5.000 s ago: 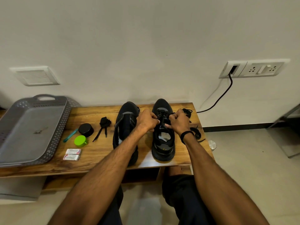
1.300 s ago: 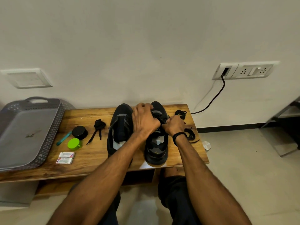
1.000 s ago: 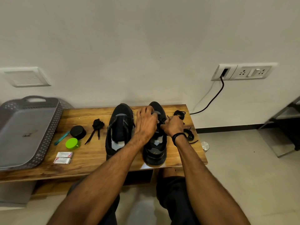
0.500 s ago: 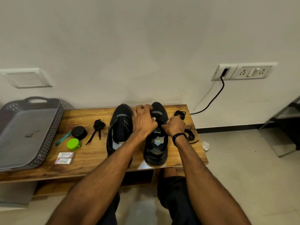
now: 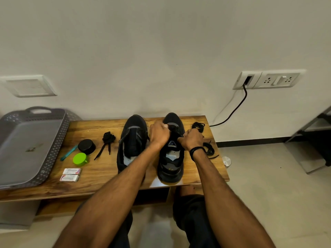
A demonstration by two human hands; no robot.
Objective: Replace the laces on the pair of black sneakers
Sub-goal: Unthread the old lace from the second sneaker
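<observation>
Two black sneakers stand side by side on the wooden bench [image 5: 100, 169], toes toward the wall. The left sneaker [image 5: 132, 140] has no lace and its tongue gapes. Over the eyelets of the right sneaker [image 5: 171, 158], my left hand [image 5: 158, 134] and my right hand [image 5: 192, 138] are both curled on its black lace [image 5: 174, 129]; the fingertips are hidden. A bundled black lace [image 5: 107, 140] lies left of the shoes. Two loose black laces lie to the right, one [image 5: 198, 125] near the wall and another [image 5: 209, 150] by my right wrist.
A grey perforated tray [image 5: 30, 145] covers the bench's left end. Beside it lie a black round tin [image 5: 86, 146], a green lid [image 5: 80, 159], a teal pen [image 5: 69, 153] and two small white boxes [image 5: 70, 174]. A black cable [image 5: 232, 111] hangs from the wall socket.
Both hands have stayed on the right sneaker's lace. My left hand shifted slightly back and forth over the eyelets, and the view moved a little.
</observation>
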